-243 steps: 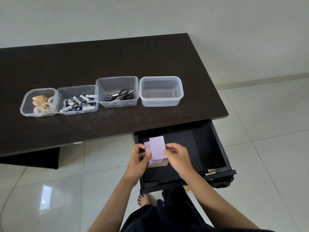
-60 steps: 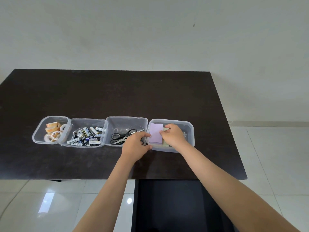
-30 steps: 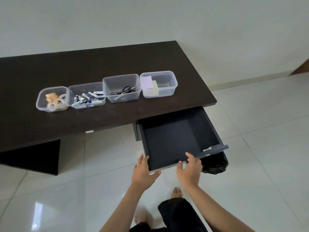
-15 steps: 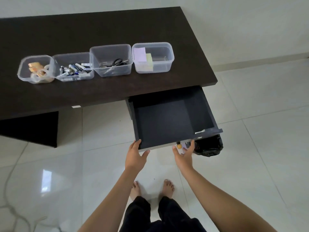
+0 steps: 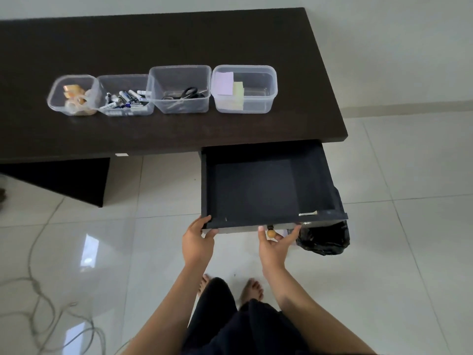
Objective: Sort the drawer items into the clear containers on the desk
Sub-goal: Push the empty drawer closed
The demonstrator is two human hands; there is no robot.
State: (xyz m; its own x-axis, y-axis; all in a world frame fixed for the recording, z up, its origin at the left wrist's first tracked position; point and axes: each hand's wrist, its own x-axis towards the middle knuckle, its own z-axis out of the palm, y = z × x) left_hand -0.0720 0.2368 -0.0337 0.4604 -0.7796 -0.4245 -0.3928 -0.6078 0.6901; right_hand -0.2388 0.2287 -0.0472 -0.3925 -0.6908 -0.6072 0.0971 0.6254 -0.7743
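Note:
The dark drawer (image 5: 256,193) is pulled out from under the desk (image 5: 179,131) and its inside looks bare. My left hand (image 5: 198,239) presses on the drawer's front left corner, thumb up along the side. My right hand (image 5: 275,242) lies with spread, straight fingers against the drawer front, around the small wooden knob (image 5: 271,233). Several clear containers stand in a row on the desk: tape rolls (image 5: 74,97), batteries (image 5: 125,99), scissors (image 5: 183,94), and purple and yellow sticky notes (image 5: 229,87) in the rightmost container (image 5: 266,90).
A black bin bag (image 5: 323,238) sits on the floor under the drawer's right corner. A thin cable (image 5: 38,290) loops over the white tiles at the left. My bare feet (image 5: 230,288) stand just behind the drawer.
The sticky notes went from the drawer into the rightmost container. Both hands then came down and now touch the drawer front; half a second ago they were just short of it.

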